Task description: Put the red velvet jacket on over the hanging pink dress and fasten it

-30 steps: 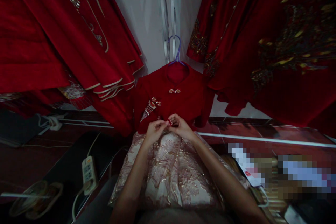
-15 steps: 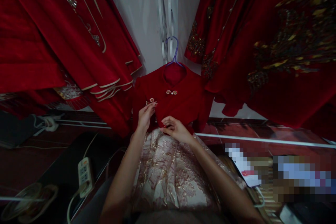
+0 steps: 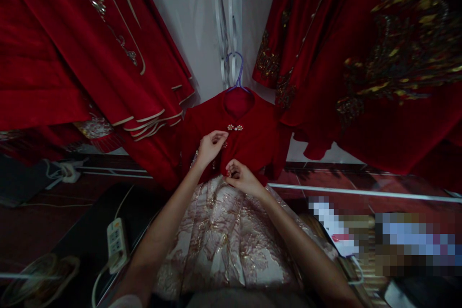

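A short red velvet jacket (image 3: 258, 151) hangs on a purple hanger (image 3: 239, 72), above a pale brocade skirt (image 3: 224, 231) with gold thread. A beaded flower fastener (image 3: 235, 128) closes the jacket at the collar. My left hand (image 3: 212, 148) is closed in a pinch at the jacket's front, just under that fastener; what lies between its fingertips is hidden. A small beaded flower (image 3: 225, 145) shows right below those fingertips. Lower down, by the hem, my right hand (image 3: 243, 179) curls its fingers around a small beaded ornament (image 3: 230, 172).
Red garments with cream trim (image 3: 144, 57) hang at left, and red garments with gold embroidery (image 3: 404, 57) at right. A white power strip (image 3: 116, 243) lies on a black surface at lower left. A white rail (image 3: 361, 191) crosses low at right.
My left hand has moved right, from the beaded ornament on the jacket's left side to the middle of its front. My right hand stays nearly in place, with its fingers drawn in more.
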